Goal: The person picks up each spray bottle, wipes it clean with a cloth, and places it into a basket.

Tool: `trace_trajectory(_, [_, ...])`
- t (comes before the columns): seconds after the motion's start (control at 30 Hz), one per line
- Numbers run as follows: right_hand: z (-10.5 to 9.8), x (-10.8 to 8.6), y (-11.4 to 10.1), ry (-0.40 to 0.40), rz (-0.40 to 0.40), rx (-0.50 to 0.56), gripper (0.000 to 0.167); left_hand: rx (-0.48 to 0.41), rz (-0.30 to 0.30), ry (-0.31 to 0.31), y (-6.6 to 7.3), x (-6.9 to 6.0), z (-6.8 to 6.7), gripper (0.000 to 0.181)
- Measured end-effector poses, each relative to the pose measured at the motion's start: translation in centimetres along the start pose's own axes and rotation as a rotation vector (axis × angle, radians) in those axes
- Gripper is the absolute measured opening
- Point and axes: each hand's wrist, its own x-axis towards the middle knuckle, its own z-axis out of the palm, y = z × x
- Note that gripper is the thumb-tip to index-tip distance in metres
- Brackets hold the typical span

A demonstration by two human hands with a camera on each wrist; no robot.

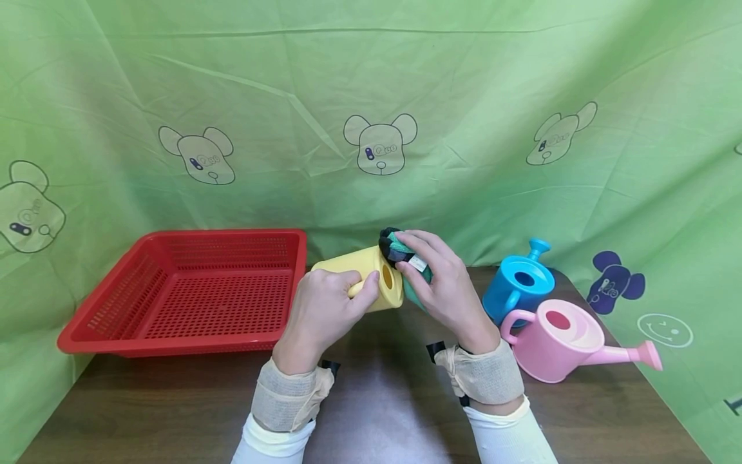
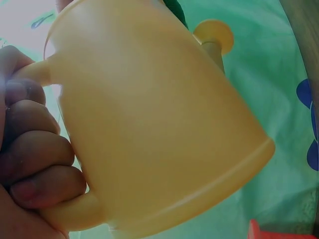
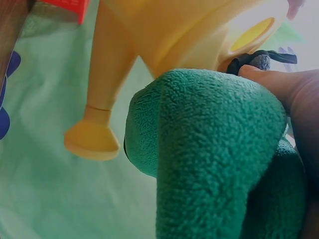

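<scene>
A yellow watering can [image 1: 348, 261] is held up over the table, tilted on its side with its top opening toward the right. My left hand [image 1: 327, 306] grips its handle, the fingers curled round it in the left wrist view. A folded green cloth [image 3: 214, 144] with black edging and a white label is in my right hand [image 1: 443, 277], pinched between thumb and fingers. The cloth lies against or very close to the can's top rim beside the opening. In the right wrist view the can's spout [image 3: 99, 84] points away, ending in a round sprinkler head.
A red perforated basket [image 1: 298, 283] stands on the left of the brown table [image 1: 377, 412]. On the right are a blue watering can [image 1: 504, 290] and, nearer, a pink watering can [image 1: 545, 351] with its spout pointing right. A green curtain [image 1: 278, 84] hangs behind.
</scene>
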Motion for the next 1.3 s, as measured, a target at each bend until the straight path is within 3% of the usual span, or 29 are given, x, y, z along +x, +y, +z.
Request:
trace_trajectory(0.83, [-0.41, 0.02, -0.61, -0.003, -0.101, -0.006, 0.046, 0.022, -0.056, -0.099, 0.08, -0.1, 0.23, 0.049])
trace_trajectory(1.3, [-0.56, 0.02, -0.72, -0.024, -0.102, 0.002, 0.046, 0.027, -0.083, -0.064, 0.28, 0.03, 0.3, 0.051])
